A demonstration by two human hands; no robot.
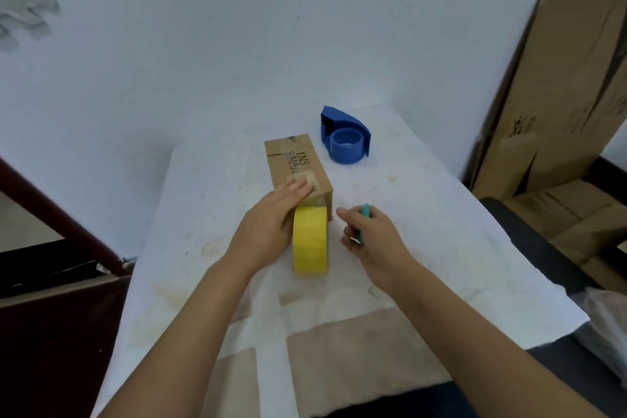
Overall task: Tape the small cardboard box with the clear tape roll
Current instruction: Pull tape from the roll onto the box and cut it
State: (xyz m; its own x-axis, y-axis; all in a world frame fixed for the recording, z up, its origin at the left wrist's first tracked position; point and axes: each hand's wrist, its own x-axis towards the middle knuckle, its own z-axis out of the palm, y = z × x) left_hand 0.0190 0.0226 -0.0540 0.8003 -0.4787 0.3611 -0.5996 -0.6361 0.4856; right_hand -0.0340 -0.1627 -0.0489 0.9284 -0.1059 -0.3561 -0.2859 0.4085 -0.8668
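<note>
Small cardboard box (298,166) lies mid-table (441,231), long axis running away from camera, near end toward hands. Tape roll (310,241) stands on edge against near end, hiding it. Left hand (271,217) flat on box top, fingers extended. Right hand (369,234) closed around teal tool (364,220), mostly hidden.

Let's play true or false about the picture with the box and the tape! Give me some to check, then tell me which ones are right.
1. The left hand presses on top of the small cardboard box. True.
2. The tape roll looks red. False: it looks yellow.
3. The right hand is empty. False: it holds a teal tool.
4. The blue tape dispenser sits behind the box. True.
5. The dispenser sits on top of the box. False: it rests on the table.
</note>
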